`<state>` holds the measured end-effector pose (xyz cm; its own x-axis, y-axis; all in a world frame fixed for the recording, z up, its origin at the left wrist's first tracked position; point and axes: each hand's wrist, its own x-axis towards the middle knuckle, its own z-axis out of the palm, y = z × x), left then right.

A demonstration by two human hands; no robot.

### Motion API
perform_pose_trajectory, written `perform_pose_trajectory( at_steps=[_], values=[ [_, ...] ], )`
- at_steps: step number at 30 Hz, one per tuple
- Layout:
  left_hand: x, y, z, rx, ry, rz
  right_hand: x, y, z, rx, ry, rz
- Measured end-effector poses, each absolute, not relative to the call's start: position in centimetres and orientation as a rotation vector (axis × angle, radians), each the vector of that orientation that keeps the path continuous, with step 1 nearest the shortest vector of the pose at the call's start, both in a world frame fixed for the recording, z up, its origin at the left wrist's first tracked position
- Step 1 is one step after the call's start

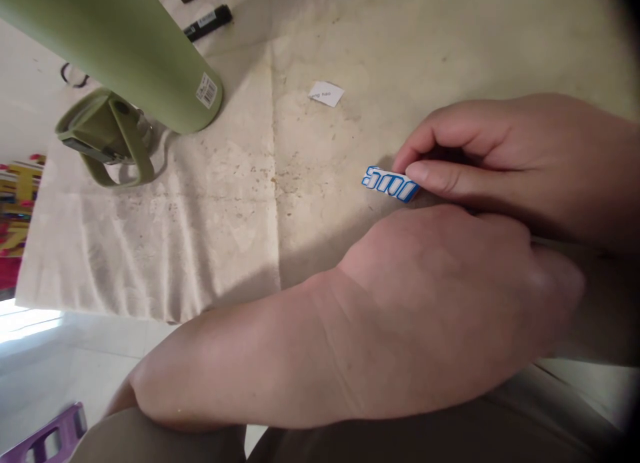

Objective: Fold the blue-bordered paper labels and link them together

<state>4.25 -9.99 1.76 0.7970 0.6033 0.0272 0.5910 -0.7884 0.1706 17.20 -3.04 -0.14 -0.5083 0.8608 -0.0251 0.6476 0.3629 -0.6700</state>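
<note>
Between the thumb and forefinger of my right hand (500,163) is a small white piece with blue-outlined lettering (390,184), pinched at its right end. It is held low at the cloth-covered table; whether it touches the cloth I cannot tell. My left hand (440,276) crosses in front, just below the right hand, its back toward me. Its fingers are curled and partly blurred, and anything inside them is hidden. A small white paper scrap (326,94) with printed letters lies on the cloth, beyond the lettered piece.
A tall green bottle (150,56) stands at the upper left, with a green lid with a loop handle (107,139) beside it. Behind the bottle lies a black marker (209,24). The beige tablecloth (200,229) hangs over the edge. A purple plastic object (55,436) is at lower left.
</note>
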Motion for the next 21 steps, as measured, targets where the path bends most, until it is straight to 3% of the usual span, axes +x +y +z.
perform_pose_trajectory(
  at_steps=[14,21],
  values=[
    [4.36,-9.88,2.1,2.873,0.916,0.051,16.76,-2.96,0.12,-1.357,-2.273,0.949],
    [4.13,-10.08,1.84,2.878,0.914,0.209,16.96,-3.05,-0.2,-1.305,-2.299,0.893]
  ],
)
